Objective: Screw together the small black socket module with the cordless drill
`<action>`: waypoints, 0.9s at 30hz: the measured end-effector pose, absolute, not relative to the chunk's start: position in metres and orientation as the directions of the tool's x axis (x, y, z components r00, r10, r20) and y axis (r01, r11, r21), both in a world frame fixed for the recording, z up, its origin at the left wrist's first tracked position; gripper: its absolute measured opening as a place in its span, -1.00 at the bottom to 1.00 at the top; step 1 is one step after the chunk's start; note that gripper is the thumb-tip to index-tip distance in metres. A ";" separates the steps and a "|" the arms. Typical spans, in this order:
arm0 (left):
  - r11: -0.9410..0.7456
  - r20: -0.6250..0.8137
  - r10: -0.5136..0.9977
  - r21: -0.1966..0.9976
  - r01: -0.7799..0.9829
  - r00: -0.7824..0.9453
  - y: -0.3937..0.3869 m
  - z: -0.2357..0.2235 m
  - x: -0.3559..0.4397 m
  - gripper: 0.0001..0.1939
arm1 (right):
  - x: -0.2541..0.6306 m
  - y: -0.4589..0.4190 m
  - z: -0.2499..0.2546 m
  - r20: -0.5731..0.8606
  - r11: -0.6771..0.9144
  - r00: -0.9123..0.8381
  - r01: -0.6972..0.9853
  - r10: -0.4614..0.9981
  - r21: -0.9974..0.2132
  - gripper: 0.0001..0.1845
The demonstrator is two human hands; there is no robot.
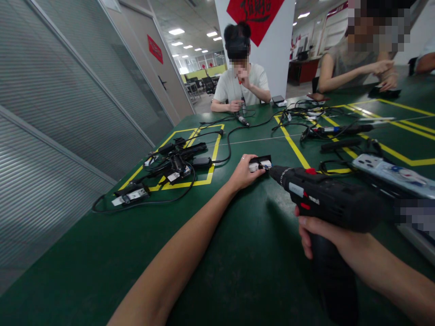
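Note:
My right hand (pixel 322 233) is wrapped round the grip of a black cordless drill (pixel 326 194) with red switches, held level and pointing left. The drill's chuck reaches up to a small black-and-white device (pixel 261 164) on the green table. Around the left side of that device, the fingers of my left hand (pixel 245 173) are closed, steadying it on the tabletop. Whether the drill's tip touches the device cannot be made out. The inside of the device is too small to tell.
Black devices with cables (pixel 180 160) lie in a yellow-taped area on the left. To the right are a clear plastic package (pixel 394 174), a soldering-iron-like tool (pixel 340 130) and tangled cables. One person (pixel 260 79) sits opposite, another person (pixel 353 68) at the far right.

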State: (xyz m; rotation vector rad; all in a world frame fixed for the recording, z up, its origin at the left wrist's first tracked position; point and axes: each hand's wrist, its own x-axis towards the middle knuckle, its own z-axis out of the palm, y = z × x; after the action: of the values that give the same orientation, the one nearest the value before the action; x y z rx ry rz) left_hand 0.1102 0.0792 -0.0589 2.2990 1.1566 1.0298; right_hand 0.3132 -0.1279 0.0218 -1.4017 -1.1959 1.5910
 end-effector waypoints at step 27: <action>-0.598 0.452 0.802 0.600 0.531 0.392 0.079 -0.060 0.110 -0.46 | 0.312 -0.127 0.022 -0.342 -0.335 -0.188 0.068 0.921 -0.940 -0.71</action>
State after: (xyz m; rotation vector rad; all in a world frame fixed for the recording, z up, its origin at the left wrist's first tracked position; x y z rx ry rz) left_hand 0.1099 0.0792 -0.0603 2.2964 1.1551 1.0425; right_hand 0.3122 -0.1266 0.0217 -1.3902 -1.1986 1.6022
